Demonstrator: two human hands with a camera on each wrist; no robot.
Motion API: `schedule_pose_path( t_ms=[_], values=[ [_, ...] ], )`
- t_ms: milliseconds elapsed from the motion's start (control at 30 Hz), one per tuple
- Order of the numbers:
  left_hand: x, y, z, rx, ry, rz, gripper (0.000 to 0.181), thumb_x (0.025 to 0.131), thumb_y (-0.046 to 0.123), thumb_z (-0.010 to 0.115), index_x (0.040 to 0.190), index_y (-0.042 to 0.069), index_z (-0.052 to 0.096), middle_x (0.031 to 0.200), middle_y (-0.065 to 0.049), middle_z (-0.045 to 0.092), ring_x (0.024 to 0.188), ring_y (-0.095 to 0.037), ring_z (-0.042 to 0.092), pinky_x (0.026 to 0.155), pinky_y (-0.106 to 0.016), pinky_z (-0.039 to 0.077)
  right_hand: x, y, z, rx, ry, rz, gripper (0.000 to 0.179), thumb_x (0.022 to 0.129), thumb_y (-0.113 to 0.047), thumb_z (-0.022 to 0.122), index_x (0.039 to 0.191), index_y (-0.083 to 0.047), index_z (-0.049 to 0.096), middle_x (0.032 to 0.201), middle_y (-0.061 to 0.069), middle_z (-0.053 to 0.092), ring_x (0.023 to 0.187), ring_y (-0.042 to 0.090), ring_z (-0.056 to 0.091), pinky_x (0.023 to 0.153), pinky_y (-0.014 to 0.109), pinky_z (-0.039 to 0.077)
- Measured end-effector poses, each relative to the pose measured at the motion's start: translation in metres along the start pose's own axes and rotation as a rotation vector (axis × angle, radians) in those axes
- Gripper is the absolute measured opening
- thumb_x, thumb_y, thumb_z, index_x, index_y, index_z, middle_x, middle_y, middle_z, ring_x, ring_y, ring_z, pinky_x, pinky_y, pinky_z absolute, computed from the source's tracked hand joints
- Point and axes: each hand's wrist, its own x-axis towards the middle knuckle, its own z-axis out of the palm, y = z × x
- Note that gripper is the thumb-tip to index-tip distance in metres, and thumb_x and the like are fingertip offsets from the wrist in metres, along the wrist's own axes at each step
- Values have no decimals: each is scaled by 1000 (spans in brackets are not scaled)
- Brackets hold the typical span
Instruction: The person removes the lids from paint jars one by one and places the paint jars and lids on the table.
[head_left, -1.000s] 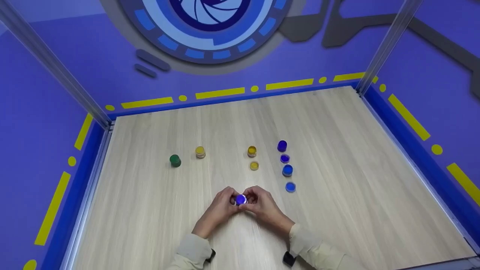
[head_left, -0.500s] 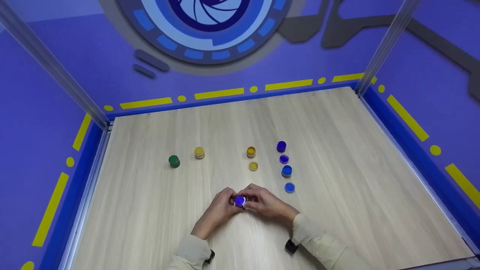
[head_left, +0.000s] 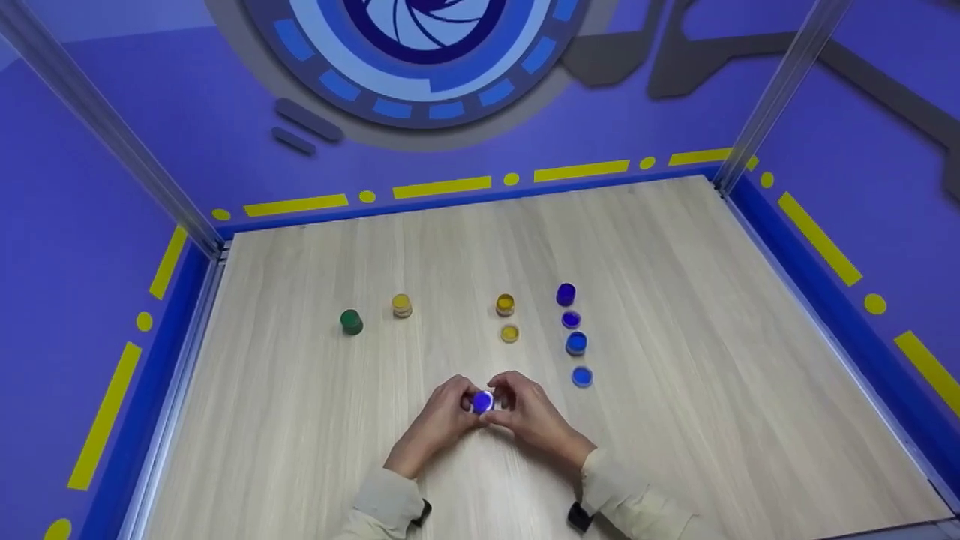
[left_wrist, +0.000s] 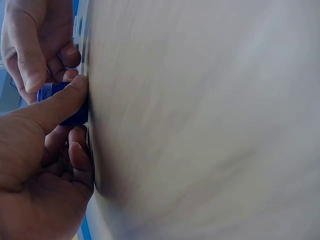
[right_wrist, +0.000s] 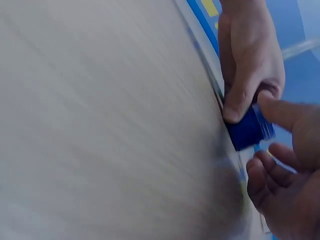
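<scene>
1. Head view: your left hand [head_left: 445, 411] pinches a small violet-blue jar [head_left: 482, 403] between thumb and fingers, top facing up, low at the wood table [head_left: 675, 420]; I can't tell whether its base touches.
2. Your right hand [head_left: 531, 409] is on the jar's other side, thumb at the rim, the other fingers loosely bent and apart from it, as the right wrist view shows.
3. Ahead and to your left, a green jar [head_left: 351, 322] and a yellow jar [head_left: 402, 305] stand near each other.
4. Ahead of your hands is an amber jar [head_left: 505, 304], a yellow lid [head_left: 510, 333] just beside it on your side.
5. Right of those, coming towards you: purple jar [head_left: 566, 294], purple lid [head_left: 571, 319], blue jar [head_left: 576, 343], blue lid [head_left: 582, 376].
</scene>
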Motion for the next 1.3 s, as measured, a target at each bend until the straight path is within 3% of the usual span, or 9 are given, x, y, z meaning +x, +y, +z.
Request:
schedule_pose_path(
  t_ms=[167,333,700,900,1133,1300],
  values=[
    [0,-1,1,8,16,22,28,83,11,87,95,6,62,89,0,57,82,-12,51,73,-27,44,1,0,7,-6,51,-4,39,82,-26,89,105,-7,65,92,2,63,84,20,58,72,25,46],
    [1,-1,1,13,21,26,27,84,9,86,94,6,62,88,-1,57,81,-12,51,73,-27,43,2,0,5,-38,43,-48,31,86,-25,86,106,-9,69,95,-1,62,86,18,58,74,28,48],
    [1,0,0,13,26,58,30,84,13,88,91,6,59,84,0,54,78,-11,48,71,-26,41,9,6,-13,-78,-171,-189,28,96,-16,75,123,-9,72,111,1,65,100,15,60,88,31,50],
    [1,0,1,19,32,70,33,82,14,88,90,6,57,83,1,53,77,-10,47,70,-25,42,10,11,-17,-119,-214,-233,34,99,-22,71,131,-12,69,113,1,65,102,15,60,90,33,50],
    [1,1,1,7,3,14,31,83,17,88,93,7,60,87,1,54,80,-10,48,71,-26,43,4,8,-14,-80,-148,-126,52,94,-23,77,139,-5,59,109,4,63,97,20,59,85,32,50],
    [0,1,1,0,-19,-30,29,86,21,86,95,9,61,90,3,54,82,-9,47,73,-26,42,-3,1,-3,-41,3,-72,46,91,-27,81,123,0,61,98,10,64,88,26,60,76,29,49]
  ],
)
